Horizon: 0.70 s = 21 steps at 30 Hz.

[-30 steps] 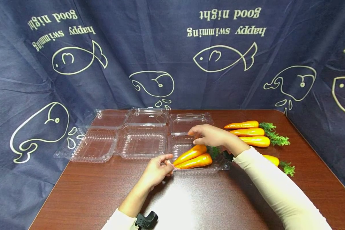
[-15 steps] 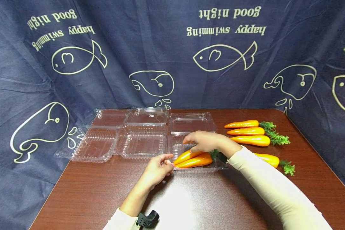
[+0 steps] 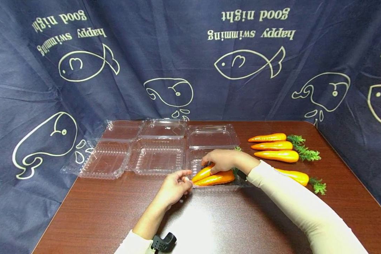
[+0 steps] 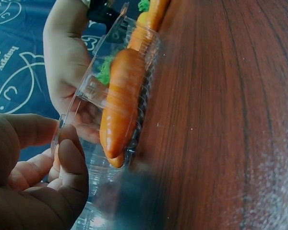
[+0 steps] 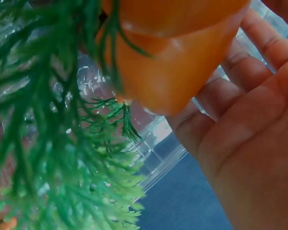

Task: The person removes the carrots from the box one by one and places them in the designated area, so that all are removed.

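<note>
Two orange carrots lie side by side in the right-hand clear plastic clamshell container (image 3: 195, 163), tips toward the left. My left hand (image 3: 169, 188) pinches that container's front left rim between thumb and fingers, which the left wrist view shows closely. My right hand (image 3: 223, 160) is over the container, its fingers and thumb around the rear carrot (image 3: 202, 173). The front carrot (image 3: 217, 179) lies just in front of the thumb. In the right wrist view, fingers (image 5: 235, 72) lie along a carrot's side, and green leaves (image 5: 72, 143) cover much of the left.
Two more open clamshell containers, a middle one (image 3: 158, 157) and a left one (image 3: 106, 160), stand in a row. At the right lie three carrots together, among them a near one (image 3: 277, 156), and another carrot (image 3: 296, 176) partly behind the sleeve. A dark blue curtain (image 3: 190, 53) hangs behind.
My right hand has come down and a little left, from above the carrots to around the rear one. The left hand has stayed at the container's rim.
</note>
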{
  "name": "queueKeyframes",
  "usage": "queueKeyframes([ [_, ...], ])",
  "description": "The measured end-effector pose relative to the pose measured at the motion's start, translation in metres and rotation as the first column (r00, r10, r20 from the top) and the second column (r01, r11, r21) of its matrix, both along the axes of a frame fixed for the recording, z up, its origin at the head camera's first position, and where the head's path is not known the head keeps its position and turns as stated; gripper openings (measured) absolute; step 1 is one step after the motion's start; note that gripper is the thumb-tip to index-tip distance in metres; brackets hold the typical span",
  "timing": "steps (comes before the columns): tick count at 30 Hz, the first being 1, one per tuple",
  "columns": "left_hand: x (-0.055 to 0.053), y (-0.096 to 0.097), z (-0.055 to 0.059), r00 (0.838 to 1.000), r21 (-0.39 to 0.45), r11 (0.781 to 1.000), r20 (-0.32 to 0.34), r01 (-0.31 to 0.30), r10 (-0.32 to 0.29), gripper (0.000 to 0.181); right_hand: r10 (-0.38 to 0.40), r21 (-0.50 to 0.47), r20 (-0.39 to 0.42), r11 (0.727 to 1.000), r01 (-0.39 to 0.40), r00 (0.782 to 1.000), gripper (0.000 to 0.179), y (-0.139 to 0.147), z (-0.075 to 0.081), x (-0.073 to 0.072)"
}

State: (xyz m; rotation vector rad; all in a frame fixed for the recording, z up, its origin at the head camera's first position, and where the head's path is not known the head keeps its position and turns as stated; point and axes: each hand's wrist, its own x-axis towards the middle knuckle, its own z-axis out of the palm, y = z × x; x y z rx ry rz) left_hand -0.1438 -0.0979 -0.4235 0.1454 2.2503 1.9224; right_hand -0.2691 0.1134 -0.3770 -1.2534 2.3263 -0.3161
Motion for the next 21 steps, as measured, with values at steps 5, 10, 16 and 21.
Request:
queueKeyframes([
  [5,0.0004,0.0006,0.0010,1.000,-0.025,1.000,0.012,-0.004,0.004,0.046,0.012,0.011,-0.014,1.000,-0.012,1.000,0.026,-0.0014,-0.0001,-0.0004],
  [10,0.0006,0.0013,0.0011,1.000,-0.029,1.000,0.005,-0.002,0.002,0.045,0.030,0.017,-0.018,0.999,-0.029,0.999,0.022,-0.0015,0.0003,-0.0015],
  [16,0.0001,0.0008,0.0008,1.000,-0.023,1.000,-0.006,0.000,0.000,0.045,0.053,-0.014,-0.051,0.998,-0.054,0.997,0.021,0.0013,0.0033,-0.0033],
  [21,0.0013,0.0010,0.0008,1.000,-0.030,1.000,-0.013,0.001,-0.001,0.044,0.027,-0.063,-0.068,0.997,-0.031,0.997,0.023,0.0057,0.0094,-0.0033],
])
